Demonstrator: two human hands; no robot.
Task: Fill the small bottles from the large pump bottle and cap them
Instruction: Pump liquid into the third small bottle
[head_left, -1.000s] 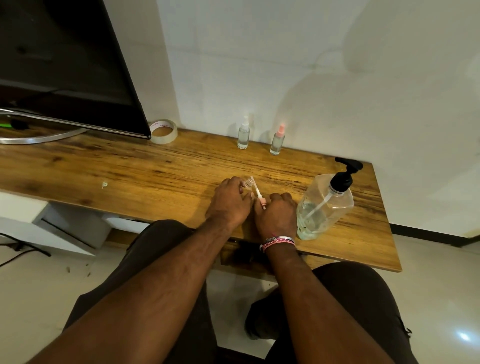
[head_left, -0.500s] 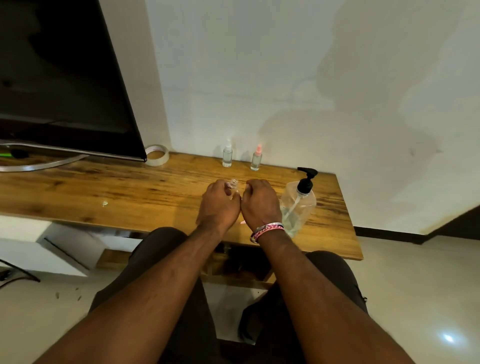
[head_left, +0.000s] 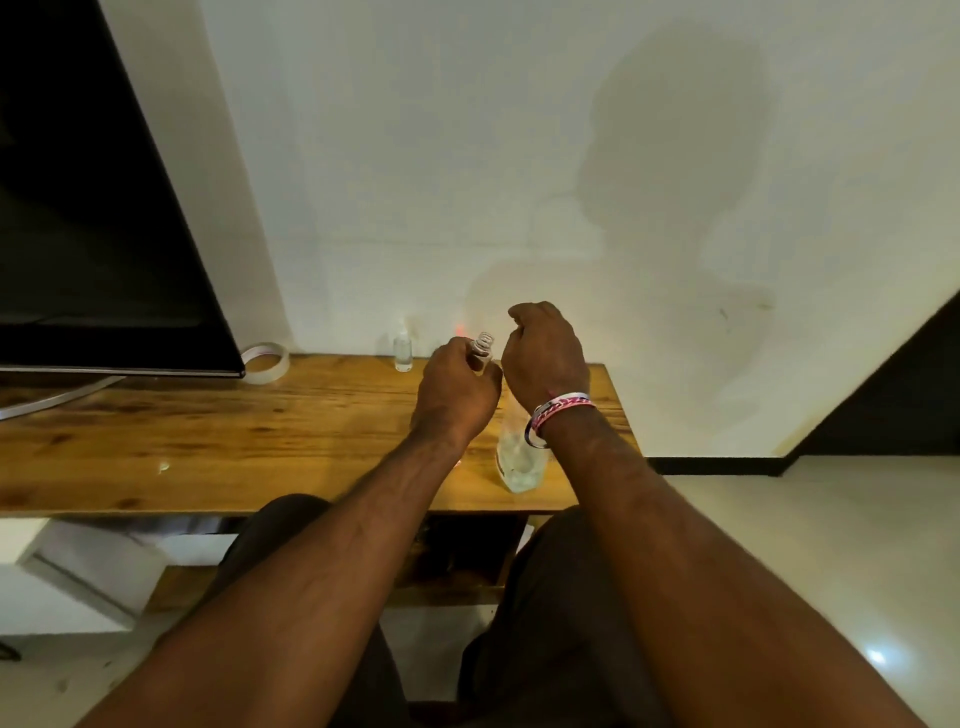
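Note:
My left hand (head_left: 457, 389) is raised above the wooden table (head_left: 208, 447) and grips a small clear bottle (head_left: 482, 347); its bare threaded neck sticks up from my fingers. My right hand (head_left: 543, 353) hovers just right of it with curled fingers, back toward the camera. It covers the top of the large pump bottle (head_left: 519, 460), so the pump head is hidden and only the clear lower body shows. By the wall stands a white-capped small bottle (head_left: 402, 353). The pink tip of another small bottle (head_left: 460, 329) peeks out behind my left hand.
A dark TV screen (head_left: 104, 234) on a curved stand fills the left. A roll of tape (head_left: 266, 362) lies by its corner. The table's right edge is near my right wrist, with tiled floor (head_left: 831, 545) beyond. My knees sit under the front edge.
Both hands have risen off the table. My left hand lifted the uncapped small bottle, and my right hand moved up over the pump bottle's top. The pink spray cap has left my fingers.

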